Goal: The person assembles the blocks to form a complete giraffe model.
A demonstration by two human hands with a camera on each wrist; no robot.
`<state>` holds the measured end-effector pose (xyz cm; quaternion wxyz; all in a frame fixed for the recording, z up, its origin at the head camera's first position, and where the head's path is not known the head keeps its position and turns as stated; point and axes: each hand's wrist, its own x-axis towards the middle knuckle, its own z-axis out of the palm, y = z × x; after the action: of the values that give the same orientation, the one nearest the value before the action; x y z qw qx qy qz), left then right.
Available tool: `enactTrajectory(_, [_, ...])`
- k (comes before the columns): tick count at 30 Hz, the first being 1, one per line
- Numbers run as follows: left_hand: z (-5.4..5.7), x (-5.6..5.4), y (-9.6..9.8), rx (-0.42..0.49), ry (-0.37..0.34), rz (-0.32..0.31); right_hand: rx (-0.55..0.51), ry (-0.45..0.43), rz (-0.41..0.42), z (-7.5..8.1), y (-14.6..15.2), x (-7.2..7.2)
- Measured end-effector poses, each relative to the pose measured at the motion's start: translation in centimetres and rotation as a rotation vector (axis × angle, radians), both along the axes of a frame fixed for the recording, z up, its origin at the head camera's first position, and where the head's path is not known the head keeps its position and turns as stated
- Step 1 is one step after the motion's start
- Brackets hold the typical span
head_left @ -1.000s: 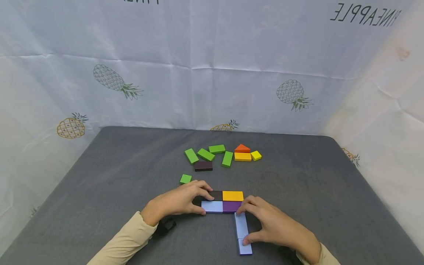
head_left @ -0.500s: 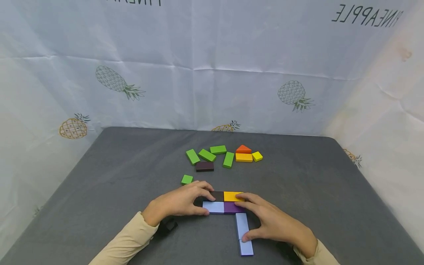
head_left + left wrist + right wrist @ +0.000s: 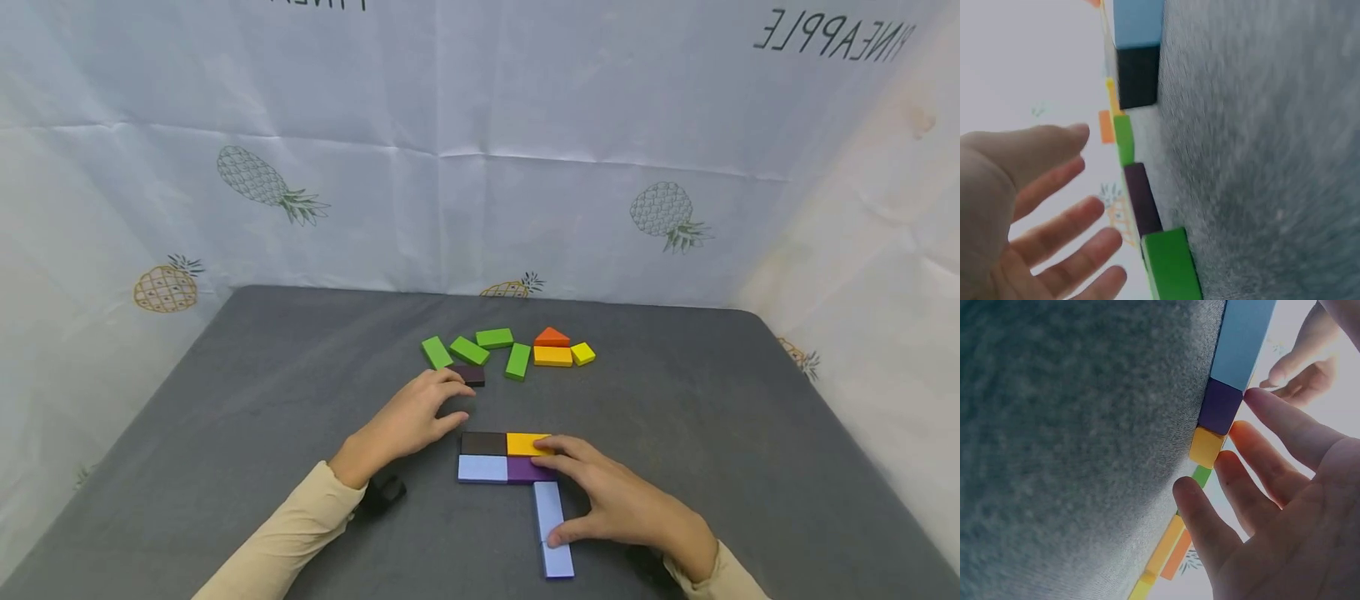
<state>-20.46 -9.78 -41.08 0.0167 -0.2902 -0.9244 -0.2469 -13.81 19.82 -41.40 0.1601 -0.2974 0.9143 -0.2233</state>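
In the head view my left hand [image 3: 408, 421] hovers with loosely bent fingers beside the dark brown block [image 3: 470, 376]. It hides the small green block [image 3: 1172, 265], which the left wrist view shows past the fingertips. My right hand [image 3: 622, 508] rests its fingertips on the yellow-orange block [image 3: 522, 444] and the purple block [image 3: 522, 470]. Its thumb touches the column of two light blue blocks [image 3: 548, 504] standing end to end toward me. A black block [image 3: 483, 443] and another light blue block [image 3: 482, 468] complete the flat rectangle at its left side.
Several green blocks [image 3: 493, 338] lie at the back of the grey table [image 3: 712, 400]. Beside them sit an orange triangle [image 3: 552, 337], an orange-yellow block [image 3: 552, 357] and a small yellow block [image 3: 582, 354]. A pineapple-print sheet [image 3: 450, 217] hangs behind the table.
My left hand has left the black and light blue blocks and moved up toward the back, over the small green block. My right fingertips have slid from the purple block's edge farther onto the blocks.
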Motion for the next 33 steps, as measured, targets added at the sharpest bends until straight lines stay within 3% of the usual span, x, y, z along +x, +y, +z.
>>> enactTrajectory(5, [-0.3,-1.6,0.2,-0.007,0.028,0.054,-0.005,-0.007,0.001,0.1,0.0,0.0])
enactTrajectory(16, [-0.7,-4.1,0.8,-0.061,-0.007,0.069,-0.010,-0.021,-0.009,0.1,-0.1,-0.1])
enactTrajectory(23, [-0.6,-4.4,1.6,-0.134,-0.002,0.086,-0.009,-0.030,-0.021,0.1,-0.1,-0.2])
enactTrajectory(33, [-0.5,-4.1,1.7,-0.113,-0.058,0.080,-0.018,-0.031,-0.028,-0.1,-0.1,-0.2])
